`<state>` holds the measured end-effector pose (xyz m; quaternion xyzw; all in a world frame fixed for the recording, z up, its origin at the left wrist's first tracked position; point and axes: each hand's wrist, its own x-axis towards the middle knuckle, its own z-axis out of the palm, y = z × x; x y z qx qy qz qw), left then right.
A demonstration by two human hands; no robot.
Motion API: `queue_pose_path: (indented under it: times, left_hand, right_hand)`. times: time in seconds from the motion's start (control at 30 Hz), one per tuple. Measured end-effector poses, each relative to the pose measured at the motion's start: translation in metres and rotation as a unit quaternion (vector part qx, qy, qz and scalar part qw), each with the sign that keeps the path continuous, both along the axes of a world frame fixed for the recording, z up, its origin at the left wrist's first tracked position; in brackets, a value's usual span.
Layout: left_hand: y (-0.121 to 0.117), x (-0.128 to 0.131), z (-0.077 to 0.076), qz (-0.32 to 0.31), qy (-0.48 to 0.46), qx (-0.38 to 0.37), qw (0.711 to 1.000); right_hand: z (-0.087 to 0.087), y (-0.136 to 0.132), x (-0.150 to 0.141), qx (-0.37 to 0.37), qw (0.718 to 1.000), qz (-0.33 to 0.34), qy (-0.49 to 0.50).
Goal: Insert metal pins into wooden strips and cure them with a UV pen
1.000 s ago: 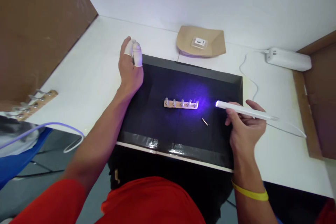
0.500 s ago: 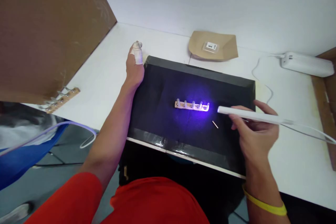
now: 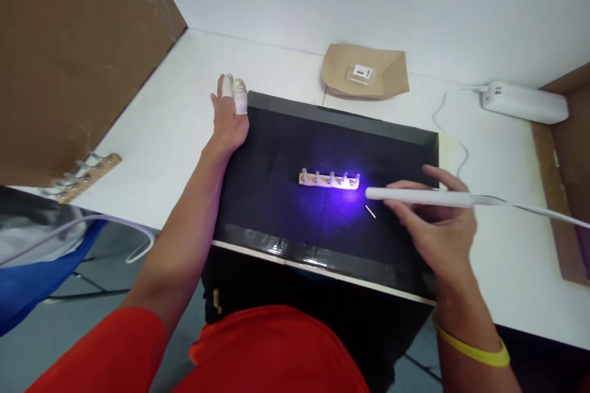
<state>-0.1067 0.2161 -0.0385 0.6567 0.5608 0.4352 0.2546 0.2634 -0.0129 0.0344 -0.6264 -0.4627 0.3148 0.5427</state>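
My right hand (image 3: 436,221) grips a white pen-shaped UV lamp (image 3: 415,196) with a cable at its back end. The lamp's tip points left and throws violet light on a small wooden strip (image 3: 322,180) with several clear upright hooks or pegs. A gap separates tip and strip. Just below the tip lies a small thin metal pin (image 3: 370,212). My left hand (image 3: 230,113), with white finger cots on two digits, rests at the far left corner of the black mat (image 3: 271,184). Its fingers are stretched out and hold nothing.
A second strip with several hooks (image 3: 90,178) lies at the left table edge by a brown panel (image 3: 78,61). Behind the mat is a brown paper tray (image 3: 387,73) with a small clear case (image 3: 361,73). A white power bank (image 3: 525,102) with a cable stands far right.
The UV lamp has moved slightly left towards the strip, and its light spreads lower on the mat. My left hand's fingers have spread, showing a second finger cot. The view has shifted a little.
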Motion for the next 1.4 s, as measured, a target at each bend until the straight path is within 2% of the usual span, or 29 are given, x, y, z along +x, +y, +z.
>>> queue_pose_path:
  times: [0.1, 0.23, 0.27, 0.37, 0.4, 0.5, 0.53, 0.67, 0.77, 0.9, 1.07, 1.17, 1.23, 1.33, 1.4]
  left_hand:
    - [-0.007, 0.011, 0.006, -0.014, 0.057, -0.014, 0.998]
    - [-0.012, 0.021, 0.007, -0.068, 0.078, -0.021, 0.994]
    - [-0.011, 0.021, 0.006, -0.071, 0.074, -0.022, 0.994]
    - [-0.007, 0.020, 0.001, -0.072, 0.053, -0.025, 0.996]
    - [-0.006, 0.019, 0.000, -0.073, 0.046, -0.025, 0.996]
    - [-0.004, 0.017, -0.001, -0.086, 0.033, -0.032, 0.995]
    - [-0.005, 0.017, -0.001, -0.090, 0.030, -0.035, 0.995]
    - [-0.011, 0.022, 0.005, -0.097, 0.022, -0.047, 0.994]
    - [-0.017, 0.028, 0.012, -0.095, 0.018, -0.041, 0.994]
    - [-0.027, 0.038, 0.029, -0.067, 0.004, 0.008, 0.998]
    - [-0.039, 0.048, 0.049, 0.056, -0.029, 0.084, 0.994]
    - [-0.034, 0.047, 0.050, 0.137, -0.092, 0.072, 0.984]
    - [-0.026, 0.041, 0.049, 0.169, -0.151, 0.033, 0.973]
    - [-0.015, 0.025, 0.049, 0.135, -0.239, -0.045, 0.960]
    - [-0.012, 0.011, 0.050, 0.085, -0.284, -0.074, 0.952]
  right_hand:
    - [0.000, 0.003, 0.003, 0.071, 0.995, -0.070, 0.006]
    - [-0.003, 0.003, 0.004, 0.009, 1.000, 0.010, -0.005]
    - [-0.003, 0.003, 0.003, 0.009, 1.000, 0.009, -0.003]
    - [-0.006, 0.002, 0.003, 0.057, 0.997, -0.060, 0.009]
    - [-0.006, 0.002, 0.002, 0.053, 0.997, -0.059, 0.010]
    - [-0.006, 0.001, 0.002, 0.001, 1.000, 0.005, 0.001]
    - [-0.006, 0.001, 0.002, -0.002, 1.000, 0.007, 0.001]
    - [-0.005, 0.002, 0.003, 0.048, 0.997, -0.064, 0.011]
    - [-0.004, 0.002, 0.004, 0.018, 0.999, -0.025, -0.008]
    - [-0.006, -0.002, 0.000, 0.060, 0.995, -0.083, 0.005]
    - [-0.009, -0.007, -0.008, 0.025, 1.000, -0.018, -0.003]
    - [-0.011, -0.006, -0.012, 0.091, 0.990, -0.100, 0.029]
    - [-0.011, -0.007, -0.016, 0.089, 0.990, -0.102, 0.041]
    - [-0.012, -0.009, -0.020, 0.049, 0.997, -0.049, 0.043]
    - [-0.012, -0.010, -0.022, 0.065, 0.993, -0.083, 0.052]
